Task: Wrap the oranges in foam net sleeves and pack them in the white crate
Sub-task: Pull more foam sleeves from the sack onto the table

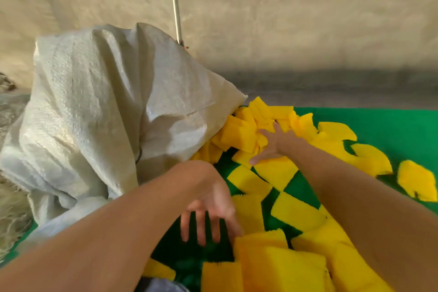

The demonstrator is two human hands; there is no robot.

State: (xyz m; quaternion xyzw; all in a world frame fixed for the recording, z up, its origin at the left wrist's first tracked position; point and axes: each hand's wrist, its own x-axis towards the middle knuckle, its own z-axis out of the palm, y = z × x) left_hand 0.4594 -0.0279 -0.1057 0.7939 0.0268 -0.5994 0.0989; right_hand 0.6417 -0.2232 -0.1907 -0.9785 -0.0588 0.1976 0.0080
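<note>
Many flat yellow foam net sleeves (277, 173) lie scattered over a green mat (384, 123). My right hand (272, 144) reaches far forward, its fingers spread and resting on the heap of sleeves beside the sack's mouth. My left hand (211, 206) hangs over the mat near the front, fingers straight and pointing down, holding nothing. A nearer pile of sleeves (279, 263) lies just right of it. No oranges and no white crate are in view.
A big white woven sack (106, 111) slumps at the left, its open end by the far sleeves. A tarp wall (284, 19) with a thin pole (175, 2) stands behind. Bare ground lies beyond the mat's far edge.
</note>
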